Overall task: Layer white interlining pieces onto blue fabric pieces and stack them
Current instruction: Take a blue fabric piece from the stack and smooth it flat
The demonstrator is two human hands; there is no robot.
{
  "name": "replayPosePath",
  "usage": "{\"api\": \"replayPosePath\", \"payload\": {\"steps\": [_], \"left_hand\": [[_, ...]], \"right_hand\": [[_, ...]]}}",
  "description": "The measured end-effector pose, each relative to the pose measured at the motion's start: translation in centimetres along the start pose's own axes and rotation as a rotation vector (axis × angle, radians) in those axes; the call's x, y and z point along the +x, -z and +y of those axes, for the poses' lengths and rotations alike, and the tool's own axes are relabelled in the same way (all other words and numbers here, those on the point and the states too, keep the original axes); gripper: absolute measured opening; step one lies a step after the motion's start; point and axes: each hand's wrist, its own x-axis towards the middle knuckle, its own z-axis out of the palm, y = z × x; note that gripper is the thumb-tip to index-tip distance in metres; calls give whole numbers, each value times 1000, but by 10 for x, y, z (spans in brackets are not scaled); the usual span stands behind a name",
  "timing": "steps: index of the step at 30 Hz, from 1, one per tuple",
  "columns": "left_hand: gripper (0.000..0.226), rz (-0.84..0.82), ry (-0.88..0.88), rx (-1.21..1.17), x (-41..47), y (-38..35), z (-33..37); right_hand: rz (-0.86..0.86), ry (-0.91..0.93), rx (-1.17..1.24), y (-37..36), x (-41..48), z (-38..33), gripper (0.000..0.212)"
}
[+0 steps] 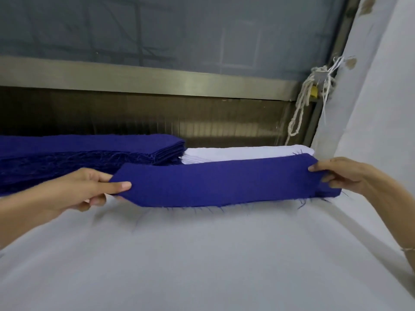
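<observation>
Matt woven blue fabric piece (222, 182) with frayed edges, smooth white table cloth (202, 254), seemingly brushed metal rail (157, 81)

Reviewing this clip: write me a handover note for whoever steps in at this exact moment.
Left hand: pinches the left end of a blue strip.
Right hand: pinches its right end; the strip is stretched just above the table.
Blue stack lies back left, white interlining stack beside it, behind the strip.
Done: one blue piece in hand; no layered pile in view.
Left: lay it down, put interlining on it, repeat, stack.
</observation>
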Motion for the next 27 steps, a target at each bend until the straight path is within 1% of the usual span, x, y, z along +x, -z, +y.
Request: {"api": "replayPosePath", "payload": {"steps": [3,7,10,14,19,24,27], "left_hand": [[42,31,-37,-34,22,-24,23],[36,68,-38,-63,51,-56,47],[31,61,-35,-66,67,-76,59],[27,59,-31,-71,84,-97,66],[30,80,-20,-18,96,-108,52],[33,107,-41,-45,103,-107,41],[25,93,-52,-41,107,-108,37]], "right_hand": [[80,-34,161,10,18,12,31],[266,-59,260,20,37,28,31],[379,-75,278,28,45,37,28],[462,-86,251,33,52,50,29],[495,-32,238,29,58,58,30],[494,38,196,25,62,64,32],[491,60,138,25,64,68,34]]}}
